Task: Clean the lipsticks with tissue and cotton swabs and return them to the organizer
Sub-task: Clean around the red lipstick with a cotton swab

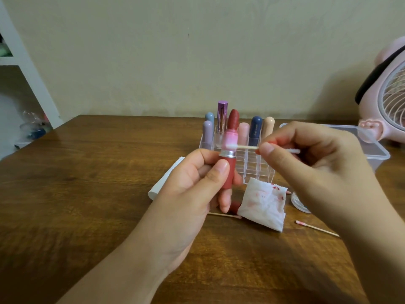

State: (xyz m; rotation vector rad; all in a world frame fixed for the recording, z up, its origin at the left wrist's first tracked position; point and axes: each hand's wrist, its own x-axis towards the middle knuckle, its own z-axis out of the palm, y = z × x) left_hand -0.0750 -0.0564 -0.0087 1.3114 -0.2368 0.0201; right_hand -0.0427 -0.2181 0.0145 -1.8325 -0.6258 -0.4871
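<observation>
My left hand (192, 189) grips an uncapped red lipstick (229, 150) upright by its red base; the pink inner tube and dark red bullet stick up. My right hand (315, 172) pinches a cotton swab (247, 147) whose white tip touches the pink tube just above the silver ring. Behind stands the clear organizer (252, 163) with several capped lipsticks (255, 128) in its back rows. A stained tissue (263, 205) lies crumpled in front of it. The red cap (234, 207) lies beside the tissue, partly hidden by my fingers.
Two used swabs (315, 229) (223, 215) lie on the wooden table (87, 172). A white tissue pack (162, 185) sits left of my hand. A clear plastic box (377, 150), a small round clear container (300, 202) and a pink fan (390, 102) are at the right.
</observation>
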